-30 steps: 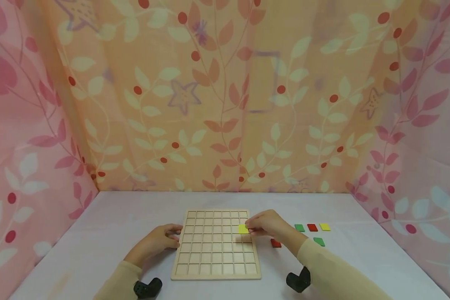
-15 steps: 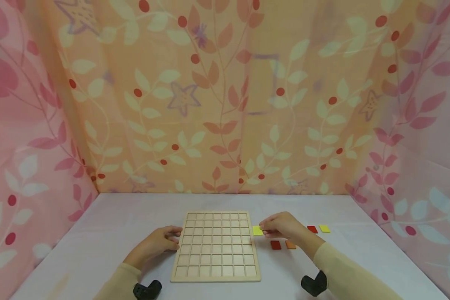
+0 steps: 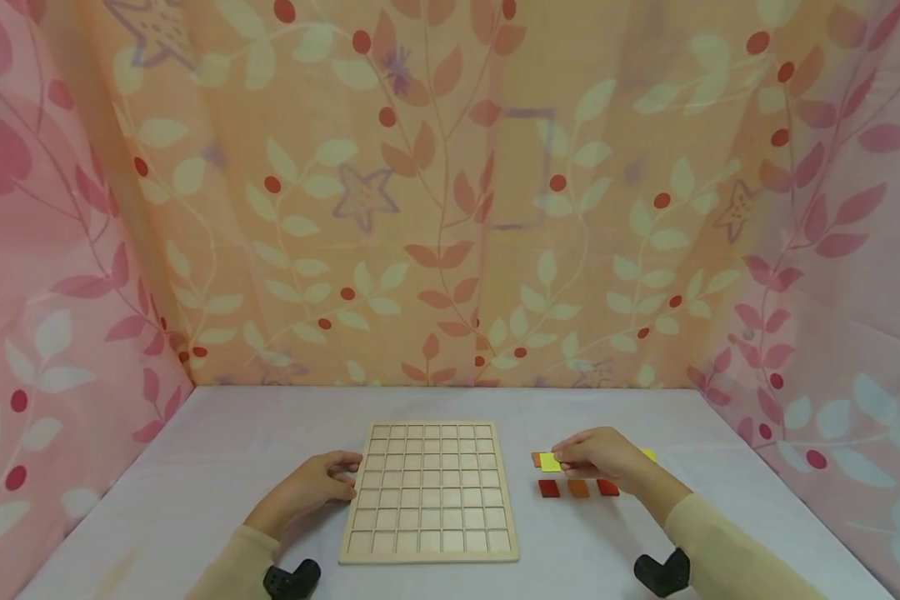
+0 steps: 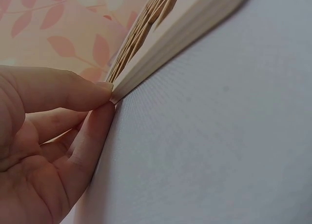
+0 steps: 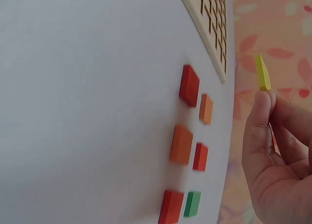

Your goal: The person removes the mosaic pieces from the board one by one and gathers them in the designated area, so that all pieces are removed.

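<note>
My right hand (image 3: 603,454) pinches a yellow square tile (image 3: 550,462) between thumb and fingertips, raised over the table to the right of the wooden grid board (image 3: 429,498). In the right wrist view the yellow tile (image 5: 263,73) stands out beyond the fingertips. An orange tile (image 3: 536,459) shows partly behind it. At the board's left edge, my left hand (image 3: 318,482) holds on; the left wrist view has the thumb (image 4: 73,90) and a finger meeting at the board's rim (image 4: 170,50). The board lies flat, its visible squares bare.
In front of the right hand lie a red tile (image 3: 548,488), an orange tile (image 3: 578,488) and another red tile (image 3: 608,487). A yellow tile (image 3: 648,455) peeks from behind the hand. A green tile (image 5: 193,204) shows in the right wrist view. Patterned curtains (image 3: 450,192) enclose the white table.
My right hand has moved right with the yellow tile, from over the board's right side to over the row of loose tiles. The left hand and the board have stayed in place.
</note>
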Motion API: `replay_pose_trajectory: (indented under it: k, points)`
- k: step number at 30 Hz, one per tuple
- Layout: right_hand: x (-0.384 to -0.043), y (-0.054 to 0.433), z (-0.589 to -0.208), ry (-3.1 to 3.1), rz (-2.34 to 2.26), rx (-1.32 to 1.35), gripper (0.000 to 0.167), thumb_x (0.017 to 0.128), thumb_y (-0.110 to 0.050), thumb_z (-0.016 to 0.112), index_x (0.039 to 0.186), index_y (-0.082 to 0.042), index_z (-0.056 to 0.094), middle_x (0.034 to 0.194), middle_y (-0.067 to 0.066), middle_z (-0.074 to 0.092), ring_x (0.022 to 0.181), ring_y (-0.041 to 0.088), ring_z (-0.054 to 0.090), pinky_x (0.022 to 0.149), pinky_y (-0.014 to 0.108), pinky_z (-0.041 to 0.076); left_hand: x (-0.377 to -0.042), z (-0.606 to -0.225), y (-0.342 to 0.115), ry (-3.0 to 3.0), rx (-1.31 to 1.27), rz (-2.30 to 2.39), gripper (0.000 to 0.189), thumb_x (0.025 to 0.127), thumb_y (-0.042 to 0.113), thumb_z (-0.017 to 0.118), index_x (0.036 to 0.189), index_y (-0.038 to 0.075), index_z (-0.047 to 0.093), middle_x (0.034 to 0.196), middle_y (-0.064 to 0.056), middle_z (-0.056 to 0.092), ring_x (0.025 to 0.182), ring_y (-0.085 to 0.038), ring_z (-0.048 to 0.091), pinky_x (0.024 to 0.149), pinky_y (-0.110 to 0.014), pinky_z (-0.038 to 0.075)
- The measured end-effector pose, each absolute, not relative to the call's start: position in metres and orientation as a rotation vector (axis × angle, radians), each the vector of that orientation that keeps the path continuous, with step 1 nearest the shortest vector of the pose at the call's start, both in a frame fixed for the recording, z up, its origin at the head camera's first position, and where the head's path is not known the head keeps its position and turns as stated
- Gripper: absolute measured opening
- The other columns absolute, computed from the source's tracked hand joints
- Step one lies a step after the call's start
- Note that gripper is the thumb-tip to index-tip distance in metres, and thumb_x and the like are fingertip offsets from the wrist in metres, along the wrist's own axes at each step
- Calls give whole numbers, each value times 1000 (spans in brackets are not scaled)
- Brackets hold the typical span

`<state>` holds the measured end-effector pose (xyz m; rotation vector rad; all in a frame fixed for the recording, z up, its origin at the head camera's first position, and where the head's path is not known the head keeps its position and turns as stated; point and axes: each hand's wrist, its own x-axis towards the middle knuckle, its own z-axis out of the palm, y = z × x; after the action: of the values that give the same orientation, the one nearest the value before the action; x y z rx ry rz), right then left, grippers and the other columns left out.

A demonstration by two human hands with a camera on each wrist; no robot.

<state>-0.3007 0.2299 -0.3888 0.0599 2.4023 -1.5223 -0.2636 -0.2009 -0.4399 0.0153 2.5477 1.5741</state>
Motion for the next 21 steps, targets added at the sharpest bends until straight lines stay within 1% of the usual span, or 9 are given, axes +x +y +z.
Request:
replay_pose_trajectory:
  k: [6,12,21]
  points:
    - [-296,253,-388,2380,-1529,85,29,92,-16,68,113,6,70,89,6,71,72,13,67,72,25,58,-264,-440,-202,2544,43,1567,60,75,-11,71,133,-11,54,121,-21,62,91,-16,60,74,-29,53]
    - [-294,272,-388,2378,-1551,133,34,93,-18,68,116,7,67,93,8,71,77,16,69,76,29,59,-265,-441,-202,2557,37,1562,60,75,-12,71,132,-11,54,120,-20,63,90,-15,60,75,-29,53]
    - [-293,299,-390,2350,-1561,175,40,93,-18,68,122,9,64,93,7,70,77,16,69,76,28,58,-265,-443,-200,2559,-6,1572,59,74,-12,72,131,-10,56,119,-19,64,91,-16,62,76,-30,54]
